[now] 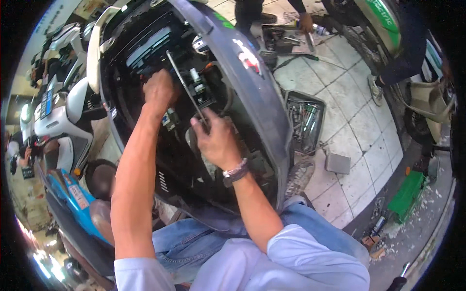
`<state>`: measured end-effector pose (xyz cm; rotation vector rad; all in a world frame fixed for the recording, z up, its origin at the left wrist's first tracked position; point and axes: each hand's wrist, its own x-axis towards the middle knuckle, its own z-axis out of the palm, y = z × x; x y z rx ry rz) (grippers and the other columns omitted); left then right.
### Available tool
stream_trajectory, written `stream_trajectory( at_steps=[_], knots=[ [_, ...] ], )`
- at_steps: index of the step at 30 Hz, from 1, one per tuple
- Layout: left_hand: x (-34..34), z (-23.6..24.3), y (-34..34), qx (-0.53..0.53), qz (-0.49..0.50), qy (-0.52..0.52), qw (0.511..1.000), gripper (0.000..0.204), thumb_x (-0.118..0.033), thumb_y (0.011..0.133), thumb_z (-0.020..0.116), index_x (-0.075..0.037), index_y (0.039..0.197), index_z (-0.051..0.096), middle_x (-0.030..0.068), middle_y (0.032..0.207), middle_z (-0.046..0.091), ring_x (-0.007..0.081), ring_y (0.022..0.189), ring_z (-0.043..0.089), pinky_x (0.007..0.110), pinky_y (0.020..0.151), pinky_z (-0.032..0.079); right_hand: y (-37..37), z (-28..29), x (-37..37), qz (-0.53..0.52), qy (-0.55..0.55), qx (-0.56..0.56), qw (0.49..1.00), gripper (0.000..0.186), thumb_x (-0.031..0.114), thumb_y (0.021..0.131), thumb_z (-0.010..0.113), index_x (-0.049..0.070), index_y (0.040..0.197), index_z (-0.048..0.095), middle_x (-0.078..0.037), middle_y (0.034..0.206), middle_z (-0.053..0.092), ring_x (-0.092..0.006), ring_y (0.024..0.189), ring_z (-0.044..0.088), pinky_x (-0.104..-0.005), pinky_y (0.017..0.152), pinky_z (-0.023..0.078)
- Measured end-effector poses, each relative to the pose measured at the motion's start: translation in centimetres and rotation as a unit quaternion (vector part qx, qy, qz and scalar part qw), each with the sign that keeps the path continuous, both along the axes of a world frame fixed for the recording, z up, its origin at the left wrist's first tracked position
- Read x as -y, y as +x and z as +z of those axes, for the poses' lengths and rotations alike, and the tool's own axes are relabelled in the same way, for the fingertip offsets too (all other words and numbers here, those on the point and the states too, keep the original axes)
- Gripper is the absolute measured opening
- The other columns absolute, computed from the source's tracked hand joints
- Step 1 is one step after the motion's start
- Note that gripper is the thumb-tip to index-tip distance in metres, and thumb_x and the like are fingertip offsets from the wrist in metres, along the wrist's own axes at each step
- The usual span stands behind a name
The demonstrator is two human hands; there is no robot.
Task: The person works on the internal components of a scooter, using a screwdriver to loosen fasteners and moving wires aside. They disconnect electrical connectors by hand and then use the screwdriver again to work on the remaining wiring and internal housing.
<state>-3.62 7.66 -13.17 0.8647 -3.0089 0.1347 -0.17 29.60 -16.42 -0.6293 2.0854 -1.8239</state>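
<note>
The open body of a scooter (268,104), with a dark grey side panel, lies before me, its dark inside full of parts. My left hand (159,89) reaches into its left side, fingers curled and closed; what they hold, if anything, is hidden. My right hand (218,140) pinches the near end of a long thin metal rod (180,80), which slants away to the far left over the opening. Between my hands, a white-topped component (196,77) sits deeper inside. Near my left wrist is a small part with pale and yellowish pieces (169,120).
A black tray (318,109) of metal tools stands on the tiled floor to the right, near a grey block (338,163). Farther off, another person's hand (306,23) is over a second tool case (276,41). A white scooter (63,114) stands left; a green box (407,196) lies right.
</note>
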Motion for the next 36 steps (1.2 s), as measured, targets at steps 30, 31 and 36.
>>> stream_trajectory(
  at_steps=[30,31,36],
  knots=[
    [-1.7,-1.4,-0.3,-0.136,0.185,0.042,0.972,0.029,-0.026,0.078,0.082,-0.001,0.092,0.078,0.026,0.097,0.075,0.0427,0.095,0.074,0.051,0.085,0.058,0.1,-0.4,0.0,0.002,0.023,-0.03,0.999,0.034,0.028,0.101,0.061,-0.005,0.111,0.062,-0.033,0.096,0.068,-0.0537,0.098,0.062,-0.0557,0.08,0.05],
    [-1.5,-1.5,-0.1,-0.143,0.187,0.039,0.971,0.029,-0.026,0.078,0.082,-0.001,0.092,0.078,0.026,0.097,0.075,0.0427,0.095,0.074,0.051,0.085,0.058,0.4,-0.2,0.0,0.004,0.019,-0.036,0.999,0.034,0.028,0.101,0.061,-0.005,0.111,0.062,-0.033,0.096,0.068,-0.0537,0.098,0.062,-0.0557,0.08,0.05],
    [-2.1,-2.3,0.6,-0.158,0.204,0.055,0.965,0.029,-0.027,0.078,0.082,-0.001,0.09,0.078,0.0253,0.096,0.075,0.0433,0.094,0.074,0.051,0.085,0.059,0.1,0.4,-0.4,0.025,0.011,0.005,1.0,0.034,0.027,0.101,0.06,-0.005,0.113,0.061,-0.035,0.099,0.067,-0.0534,0.098,0.062,-0.055,0.081,0.05]
  ],
)
